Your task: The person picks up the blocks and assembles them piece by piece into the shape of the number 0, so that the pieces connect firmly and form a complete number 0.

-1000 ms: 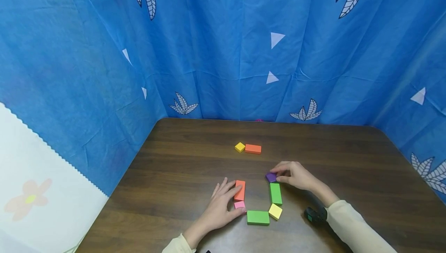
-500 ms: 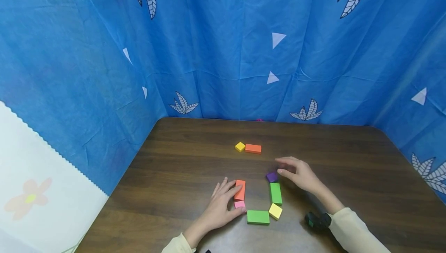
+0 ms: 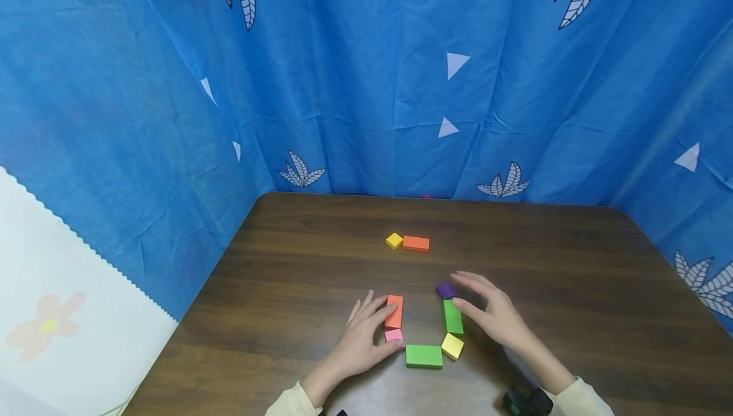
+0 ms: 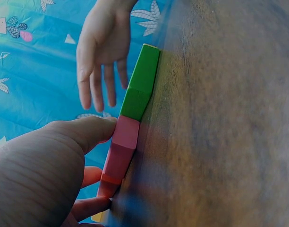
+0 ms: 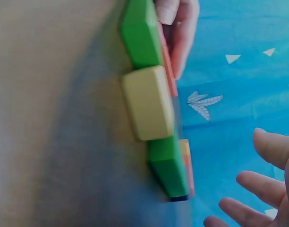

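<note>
In the head view my left hand (image 3: 361,334) lies over the left side of a block outline. Its index finger rests on an orange rectangular block (image 3: 394,311), and its thumb tip touches a pink block (image 3: 393,336), also seen in the left wrist view as a pink block (image 4: 123,142). My right hand (image 3: 495,311) hovers with loosely extended fingers, holding nothing, beside a green block (image 3: 453,317) and a purple block (image 3: 445,290). A pale yellow block (image 3: 452,346) joins that green block to a second green block (image 3: 424,356) at the front.
Farther back on the brown wooden table (image 3: 321,244) lie a small yellow block (image 3: 394,241) and an orange-red block (image 3: 416,243), side by side. A blue patterned curtain (image 3: 355,85) hangs behind the table. A black device (image 3: 527,401) is worn at my right wrist.
My right hand has let go of the purple block, lifted away to the right, then come nearer the front beside the green block. The left hand has stayed in place.
</note>
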